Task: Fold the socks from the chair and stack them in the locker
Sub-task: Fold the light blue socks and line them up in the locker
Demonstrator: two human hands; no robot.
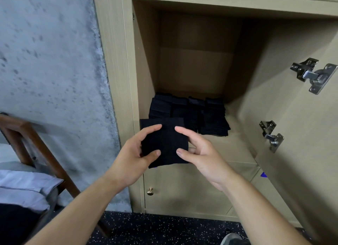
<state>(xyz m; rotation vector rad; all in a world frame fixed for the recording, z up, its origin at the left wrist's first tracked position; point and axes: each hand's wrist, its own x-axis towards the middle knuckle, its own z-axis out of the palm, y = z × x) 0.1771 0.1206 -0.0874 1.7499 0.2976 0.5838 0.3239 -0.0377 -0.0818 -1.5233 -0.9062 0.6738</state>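
Left hand: left hand [136, 153] pinches the near left edge of a folded black sock [164, 142], thumb on top, fingers curled beneath
Right hand: right hand [199, 151] takes the sock's right edge, thumb and forefinger touching the cloth, other fingers hidden below
Sock position: held flat at the locker [113, 61] mouth, just before the shelf edge
Key relation: stacked black socks [190, 114] lie straight ahead, beyond both hands, toward the back left; hands equally near
Locker contents: several side-by-side piles of folded dark socks; door [301, 116] swung open right
Chair: wooden chair [27, 135] at left, well apart
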